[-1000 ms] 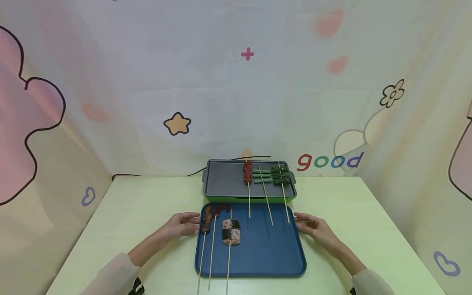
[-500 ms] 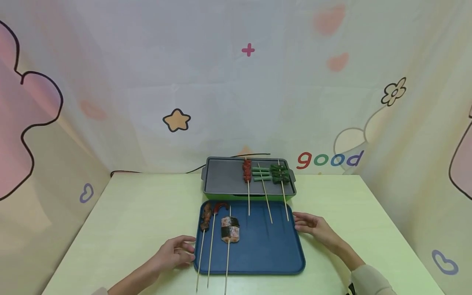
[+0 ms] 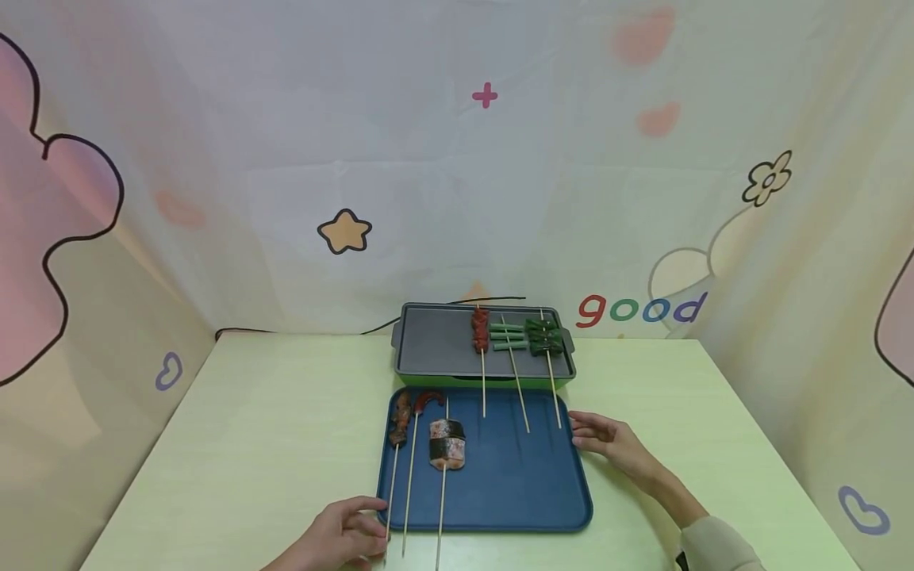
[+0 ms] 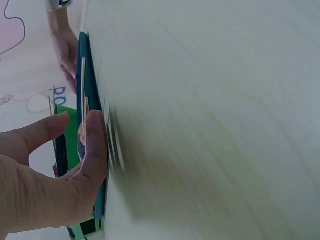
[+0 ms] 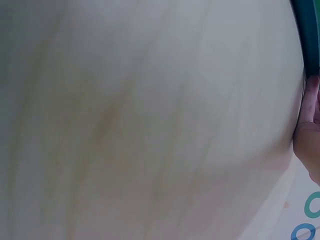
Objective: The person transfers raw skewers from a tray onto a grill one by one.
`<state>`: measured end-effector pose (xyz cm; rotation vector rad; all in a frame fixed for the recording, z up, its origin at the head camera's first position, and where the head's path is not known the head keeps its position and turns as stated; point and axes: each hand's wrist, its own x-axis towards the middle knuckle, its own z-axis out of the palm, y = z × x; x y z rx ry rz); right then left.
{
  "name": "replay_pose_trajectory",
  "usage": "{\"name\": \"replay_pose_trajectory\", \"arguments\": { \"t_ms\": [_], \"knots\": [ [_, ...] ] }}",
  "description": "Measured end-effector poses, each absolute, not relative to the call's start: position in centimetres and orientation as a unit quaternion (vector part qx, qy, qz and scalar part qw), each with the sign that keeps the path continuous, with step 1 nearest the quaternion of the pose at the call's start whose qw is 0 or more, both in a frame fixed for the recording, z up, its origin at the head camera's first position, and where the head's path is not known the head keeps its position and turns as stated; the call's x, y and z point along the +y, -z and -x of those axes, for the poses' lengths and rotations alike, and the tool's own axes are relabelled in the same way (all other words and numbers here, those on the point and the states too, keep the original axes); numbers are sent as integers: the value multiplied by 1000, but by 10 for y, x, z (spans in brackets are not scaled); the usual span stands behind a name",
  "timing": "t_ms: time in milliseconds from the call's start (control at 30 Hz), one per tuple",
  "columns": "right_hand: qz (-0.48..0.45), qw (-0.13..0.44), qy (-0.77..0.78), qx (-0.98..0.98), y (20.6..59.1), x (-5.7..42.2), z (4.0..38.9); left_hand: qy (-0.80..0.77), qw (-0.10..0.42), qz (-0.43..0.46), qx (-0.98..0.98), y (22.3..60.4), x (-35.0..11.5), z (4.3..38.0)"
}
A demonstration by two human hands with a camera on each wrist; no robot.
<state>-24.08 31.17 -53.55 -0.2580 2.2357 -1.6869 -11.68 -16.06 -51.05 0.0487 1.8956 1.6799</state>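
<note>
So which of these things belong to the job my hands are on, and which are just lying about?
Likely part of the job:
- blue tray, at your right hand
- brown skewer, its stick by your left hand
- red curled skewer
- black-banded skewer
- griddle, bearing three more skewers

Apparently just around:
- black cord
- printed backdrop

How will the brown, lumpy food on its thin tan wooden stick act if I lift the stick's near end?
The brown lumpy food is bunched at the far end, so it'd probably tip downward. The thin stick looks straight, so probably stiff. Uneven lumps may stop it rolling.
</note>
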Motion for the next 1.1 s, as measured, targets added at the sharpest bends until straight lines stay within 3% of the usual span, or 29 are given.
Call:
{"name": "replay_pose_trajectory", "arguments": {
  "t_ms": [333, 633, 1100],
  "knots": [
    [97, 165, 600, 777, 535, 308, 241, -678, 288, -2, 677, 512, -164, 119],
    [110, 155, 601, 776, 537, 311, 239, -700, 320, 37, 638, 514, -170, 117],
    [103, 157, 599, 778, 536, 311, 238, -722, 282, 68, 628, 517, -182, 115]
  ]
}}
